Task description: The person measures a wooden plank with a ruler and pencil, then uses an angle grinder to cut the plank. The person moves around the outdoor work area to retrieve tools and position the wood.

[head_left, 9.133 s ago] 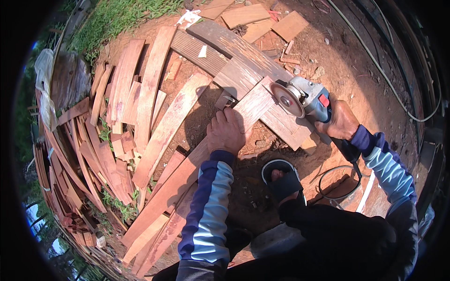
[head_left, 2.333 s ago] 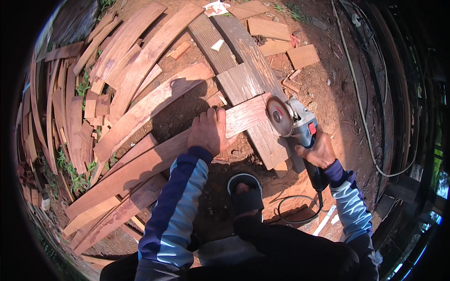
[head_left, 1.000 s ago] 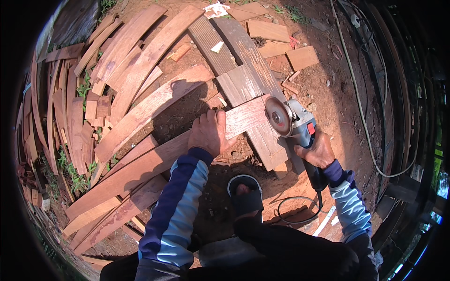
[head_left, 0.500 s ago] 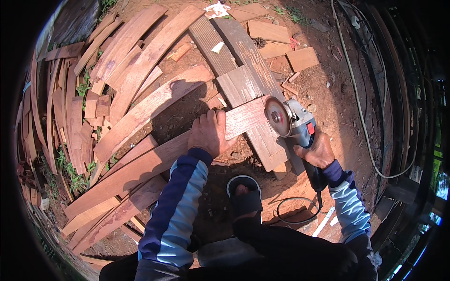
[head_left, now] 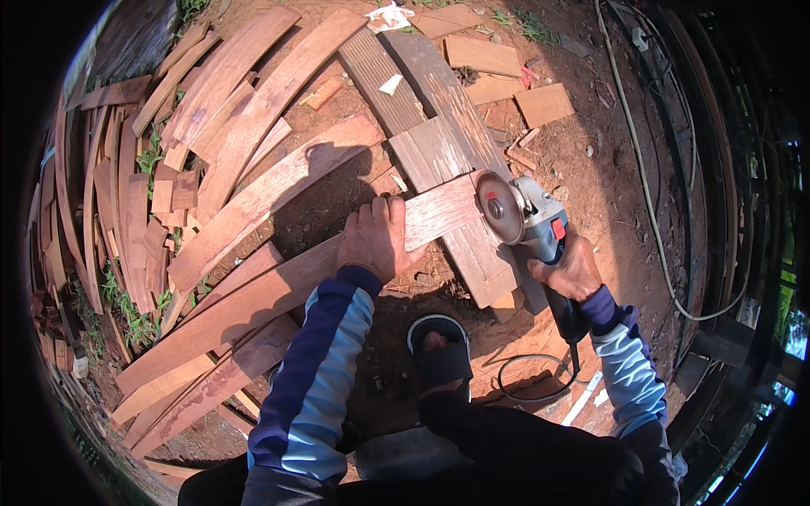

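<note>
My left hand (head_left: 374, 239) is closed on a long reddish plank (head_left: 440, 207), fingers over its upper edge and thumb along the lower. The plank lies diagonally, its far end crossing some weathered boards (head_left: 478, 266). My right hand (head_left: 567, 271) grips a grey and black angle grinder (head_left: 544, 221) with a red switch. Its round disc (head_left: 499, 207) stands at the plank's far end; whether it touches the wood I cannot tell.
Curved planks and offcuts (head_left: 236, 126) lie heaped at left, more pieces (head_left: 544, 104) at the top. A pale cable (head_left: 641, 169) runs down the right side, beside dark timbers. My sandalled foot (head_left: 440, 354) is below the plank; a black cord (head_left: 510, 395) loops beside it.
Since the oldest frame the view has shifted, with hands, plank and grinder appearing lower and further left. Over the last two seconds the grinder has crept slightly left along the plank's end.
</note>
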{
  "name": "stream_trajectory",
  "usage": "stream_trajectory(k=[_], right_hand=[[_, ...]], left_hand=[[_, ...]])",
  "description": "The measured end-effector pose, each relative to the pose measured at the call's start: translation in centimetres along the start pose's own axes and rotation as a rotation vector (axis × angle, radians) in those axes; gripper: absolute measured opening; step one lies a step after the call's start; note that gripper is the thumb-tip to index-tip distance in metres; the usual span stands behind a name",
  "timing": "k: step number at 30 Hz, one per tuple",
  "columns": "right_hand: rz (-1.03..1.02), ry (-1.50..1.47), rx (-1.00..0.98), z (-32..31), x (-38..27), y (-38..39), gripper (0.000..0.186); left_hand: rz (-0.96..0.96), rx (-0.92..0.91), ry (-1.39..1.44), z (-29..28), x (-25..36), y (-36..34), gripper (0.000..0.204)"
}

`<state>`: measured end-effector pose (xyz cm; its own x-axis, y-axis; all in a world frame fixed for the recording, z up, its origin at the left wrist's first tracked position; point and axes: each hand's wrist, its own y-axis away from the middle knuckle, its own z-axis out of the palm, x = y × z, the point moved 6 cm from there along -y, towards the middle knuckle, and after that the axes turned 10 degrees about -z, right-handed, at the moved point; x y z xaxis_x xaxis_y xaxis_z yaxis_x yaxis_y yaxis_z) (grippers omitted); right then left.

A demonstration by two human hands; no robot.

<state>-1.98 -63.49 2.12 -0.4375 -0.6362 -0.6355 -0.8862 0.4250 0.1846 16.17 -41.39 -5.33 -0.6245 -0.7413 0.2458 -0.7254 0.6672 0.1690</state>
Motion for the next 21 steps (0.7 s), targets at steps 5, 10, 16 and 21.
stream_trajectory(k=[5,10,16,21], right_hand=[[0.018,0.012,-0.02,0.1,0.0,-0.2,0.054],[0.035,0.033,-0.029,-0.1,-0.3,-0.2,0.054],[-0.02,-0.022,0.005,0.2,0.3,-0.2,0.054],[-0.013,0.019,-0.02,0.3,0.7,-0.2,0.052]], left_hand=[[-0.011,-0.012,0.006,0.0,-0.1,0.0,0.064],[0.023,0.01,-0.003,0.0,0.1,0.0,0.062],[0.017,-0.014,0.008,-0.1,0.0,0.0,0.063],[-0.01,-0.001,0.025,0.0,-0.2,0.2,0.064]])
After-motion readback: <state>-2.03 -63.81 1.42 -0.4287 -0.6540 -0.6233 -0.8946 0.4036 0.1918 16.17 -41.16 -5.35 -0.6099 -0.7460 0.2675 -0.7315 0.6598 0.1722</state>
